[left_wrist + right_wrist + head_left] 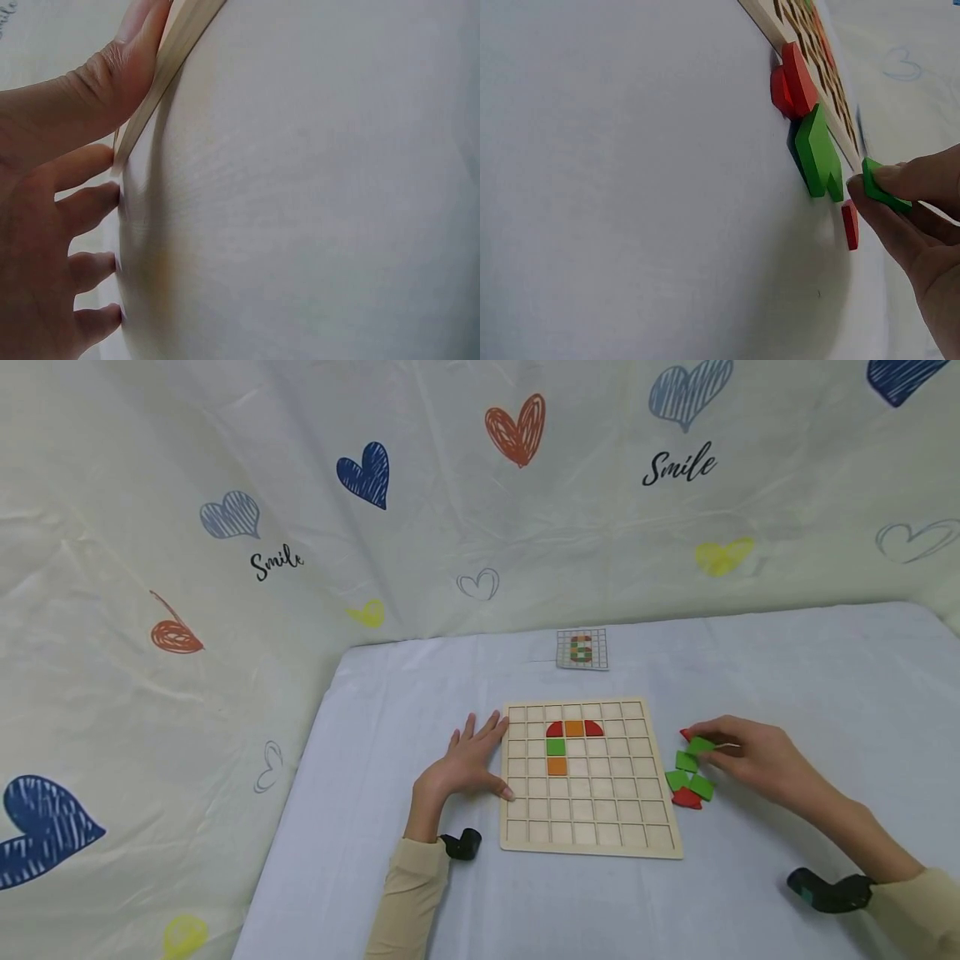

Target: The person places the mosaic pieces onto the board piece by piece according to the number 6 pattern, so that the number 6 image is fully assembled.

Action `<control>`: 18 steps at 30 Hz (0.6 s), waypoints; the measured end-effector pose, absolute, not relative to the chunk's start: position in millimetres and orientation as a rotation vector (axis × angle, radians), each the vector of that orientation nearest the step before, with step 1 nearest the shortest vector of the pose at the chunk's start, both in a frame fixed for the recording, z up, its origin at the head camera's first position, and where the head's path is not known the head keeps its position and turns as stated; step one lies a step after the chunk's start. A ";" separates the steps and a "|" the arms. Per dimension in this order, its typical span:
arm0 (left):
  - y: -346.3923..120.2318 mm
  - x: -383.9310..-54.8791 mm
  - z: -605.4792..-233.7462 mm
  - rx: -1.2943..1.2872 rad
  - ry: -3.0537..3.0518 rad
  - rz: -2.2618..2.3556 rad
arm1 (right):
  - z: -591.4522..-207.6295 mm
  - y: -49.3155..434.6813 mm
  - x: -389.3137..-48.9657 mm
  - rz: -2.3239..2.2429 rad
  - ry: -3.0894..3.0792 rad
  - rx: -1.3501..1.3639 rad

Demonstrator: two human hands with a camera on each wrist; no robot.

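A wooden grid board lies flat on the table. Near its top, an orange square sits between two red rounded-corner tiles; below the left one come a green square and another orange square. My left hand, fingers spread, rests at the board's left edge, its thumb on the rim. To the right of the board, my right hand pinches a green square tile between thumb and fingers. Beneath it lie several loose green tiles and red tiles.
Behind the board lies a small card with a colored grid pattern. White cloth covers the table, and a sheet printed with hearts hangs behind. Each wrist carries a black camera.
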State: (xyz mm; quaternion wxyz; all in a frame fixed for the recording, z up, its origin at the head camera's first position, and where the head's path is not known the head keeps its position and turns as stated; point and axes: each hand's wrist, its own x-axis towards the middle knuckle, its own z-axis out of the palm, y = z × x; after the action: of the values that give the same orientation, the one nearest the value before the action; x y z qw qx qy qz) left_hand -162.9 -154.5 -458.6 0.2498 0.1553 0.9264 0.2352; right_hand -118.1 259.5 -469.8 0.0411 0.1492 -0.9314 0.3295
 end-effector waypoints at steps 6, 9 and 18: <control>-154.0 -163.0 -458.5 0.421 2.522 0.635 | -466.8 250.2 -119.6 1.023 -2.816 0.455; -154.1 -163.3 -458.8 0.423 2.523 0.633 | -463.6 244.7 -119.6 1.043 -2.827 0.447; -154.1 -162.0 -457.5 0.425 2.520 0.641 | -462.1 233.9 -122.5 1.087 -2.840 0.474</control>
State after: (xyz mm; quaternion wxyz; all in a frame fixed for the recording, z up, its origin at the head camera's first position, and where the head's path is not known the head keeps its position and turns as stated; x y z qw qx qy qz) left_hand -162.0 -154.1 -457.5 0.2509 0.1560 0.9259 0.2355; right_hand -122.5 233.9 -462.1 0.0317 0.1539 -0.9223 0.3530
